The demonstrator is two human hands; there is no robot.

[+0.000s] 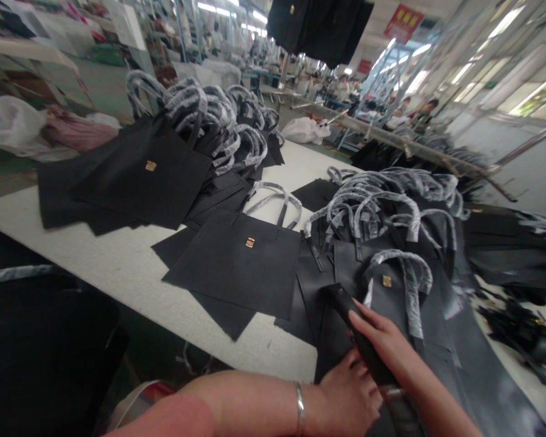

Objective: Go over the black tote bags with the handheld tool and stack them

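Handbag panels (pixel 232 267) of black, leather-like sheet lie fanned over the tabletop (pixel 273 351), one with a gold clasp (pixel 250 242) set near the middle of the bare near edge. The piece in use, a long black item (pixel 367 353), is held aslant above the near edge, right of centre, where more dark panels hide that edge; blur leaves it uncertain whether it is a tool or a folded strip. The right hand (pixel 384 334) is closed round its upper half, thumb side toward the tip, while the left hand (pixel 351 388) has its fingers curled against the lower part, though how firmly cannot be told. It keeps its line between the hands, so it is probably fairly stiff and light enough for one hand; its smooth face might slip, which makes a wrap around the middle, with support below, the sounder hold. The panels look thin, flat and pliable, likely easy to crease or scuff, so they would best be lifted by a side edge. The film-wrapped handles (pixel 412 303), springy in their arches, would offer a surer but slicker grip, clear of the clasp.
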